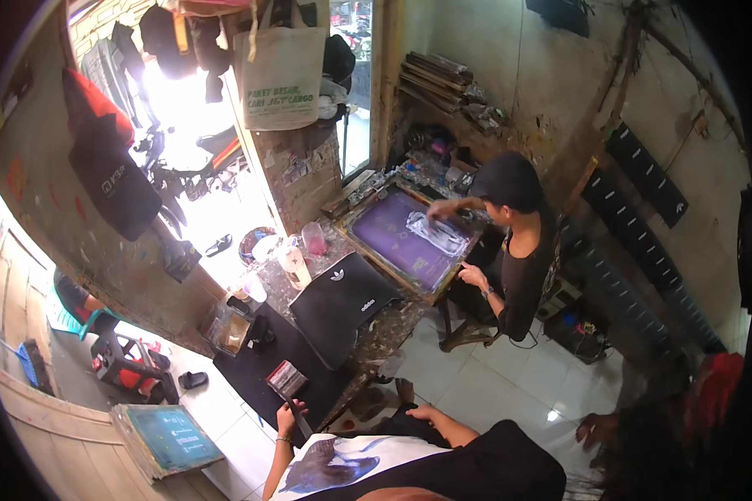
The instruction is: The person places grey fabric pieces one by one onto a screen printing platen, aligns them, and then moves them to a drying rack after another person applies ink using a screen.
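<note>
Cream tote bag (282, 71), black sandal (193, 380)

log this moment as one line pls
left hand: holding dark-handled tool at black sheet | right hand: nothing visible held | co-worker: one hand over purple framed panel

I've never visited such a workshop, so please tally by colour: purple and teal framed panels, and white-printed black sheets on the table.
Purple framed panel: 1
Teal framed panel: 1
White-printed black sheet: 1
Total: 3
</note>
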Action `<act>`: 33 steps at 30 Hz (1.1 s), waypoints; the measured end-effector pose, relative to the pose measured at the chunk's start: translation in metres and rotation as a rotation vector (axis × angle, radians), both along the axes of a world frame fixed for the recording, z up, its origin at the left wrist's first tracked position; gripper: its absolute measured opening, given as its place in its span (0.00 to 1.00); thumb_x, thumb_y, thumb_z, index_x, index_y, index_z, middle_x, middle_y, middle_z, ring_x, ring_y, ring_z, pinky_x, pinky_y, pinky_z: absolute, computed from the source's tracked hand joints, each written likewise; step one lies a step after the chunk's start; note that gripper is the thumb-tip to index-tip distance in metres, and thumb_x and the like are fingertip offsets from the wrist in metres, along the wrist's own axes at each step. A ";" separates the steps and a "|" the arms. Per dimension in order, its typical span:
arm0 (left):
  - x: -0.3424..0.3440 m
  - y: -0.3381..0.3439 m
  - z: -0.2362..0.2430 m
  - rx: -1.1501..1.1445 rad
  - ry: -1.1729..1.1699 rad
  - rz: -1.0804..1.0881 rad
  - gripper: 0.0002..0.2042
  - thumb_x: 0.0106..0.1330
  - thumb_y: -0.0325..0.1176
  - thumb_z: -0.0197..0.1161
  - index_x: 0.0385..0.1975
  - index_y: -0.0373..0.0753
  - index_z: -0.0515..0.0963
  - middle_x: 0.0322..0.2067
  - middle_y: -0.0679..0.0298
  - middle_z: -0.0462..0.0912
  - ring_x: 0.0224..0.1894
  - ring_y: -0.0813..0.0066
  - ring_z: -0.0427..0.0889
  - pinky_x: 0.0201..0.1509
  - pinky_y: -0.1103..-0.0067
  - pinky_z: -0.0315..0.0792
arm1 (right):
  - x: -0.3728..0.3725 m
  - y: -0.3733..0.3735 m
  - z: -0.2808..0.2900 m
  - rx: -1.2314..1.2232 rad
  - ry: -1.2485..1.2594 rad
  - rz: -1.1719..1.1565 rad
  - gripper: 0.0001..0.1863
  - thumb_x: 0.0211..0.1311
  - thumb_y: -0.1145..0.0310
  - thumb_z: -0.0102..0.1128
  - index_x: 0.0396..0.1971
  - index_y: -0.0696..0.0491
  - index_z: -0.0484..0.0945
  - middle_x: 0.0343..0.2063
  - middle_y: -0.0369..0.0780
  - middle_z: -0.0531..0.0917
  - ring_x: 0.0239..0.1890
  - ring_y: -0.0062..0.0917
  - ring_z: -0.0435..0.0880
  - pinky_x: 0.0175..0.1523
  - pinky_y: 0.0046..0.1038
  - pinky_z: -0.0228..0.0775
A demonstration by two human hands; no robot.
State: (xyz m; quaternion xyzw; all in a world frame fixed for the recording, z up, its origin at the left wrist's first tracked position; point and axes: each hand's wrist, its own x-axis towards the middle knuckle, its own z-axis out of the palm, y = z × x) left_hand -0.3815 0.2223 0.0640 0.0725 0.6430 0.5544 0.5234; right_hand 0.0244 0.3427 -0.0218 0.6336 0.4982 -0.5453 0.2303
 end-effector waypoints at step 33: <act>0.155 0.061 -0.042 -0.502 0.322 -0.556 0.17 0.68 0.40 0.54 0.53 0.43 0.73 0.38 0.62 0.82 0.39 0.76 0.79 0.41 0.82 0.71 | 0.036 0.249 0.018 0.239 0.231 -0.113 0.10 0.53 0.63 0.60 0.27 0.55 0.80 0.19 0.38 0.81 0.18 0.22 0.80 0.20 0.25 0.71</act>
